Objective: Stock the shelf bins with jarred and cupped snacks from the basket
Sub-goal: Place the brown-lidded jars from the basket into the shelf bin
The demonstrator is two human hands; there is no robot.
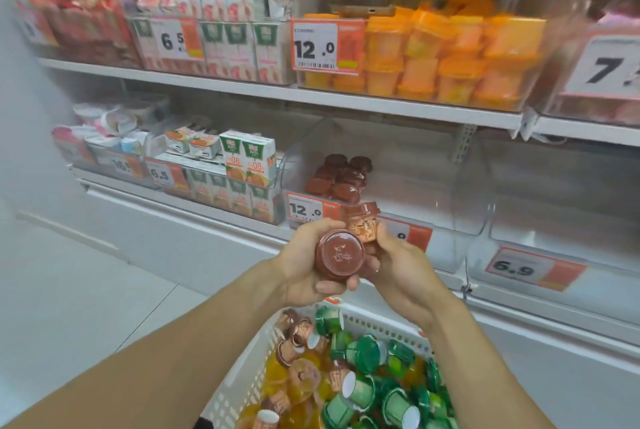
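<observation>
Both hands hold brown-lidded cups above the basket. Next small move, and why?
Probably lift both cups forward into the clear lower-shelf bin. The left hand grips a brown-lidded cup, the right hand another brown cup, and matching brown cups already sit in that bin, mostly empty, directly ahead above the white basket.

White tiled floor [86,290], white metal shelving [242,91], orange price tags [327,46], bright even light
</observation>
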